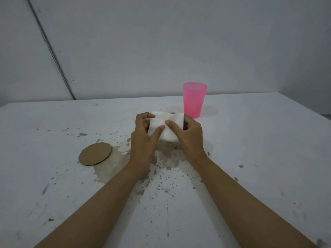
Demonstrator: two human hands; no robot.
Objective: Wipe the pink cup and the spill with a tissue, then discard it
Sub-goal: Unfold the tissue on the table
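A soft white tissue [168, 127] is pinched by the left hand [143, 136] and right hand [189, 138]; the translucent pink cup [194, 99] base is partly hidden.

pink cup [194, 99] just beyond hands

One wide-angle camera worn on my head faces forward and down over the white bench [259, 158], close in, my left hand [143, 140] and right hand [190, 138] centre frame, the wall [179, 42] behind.
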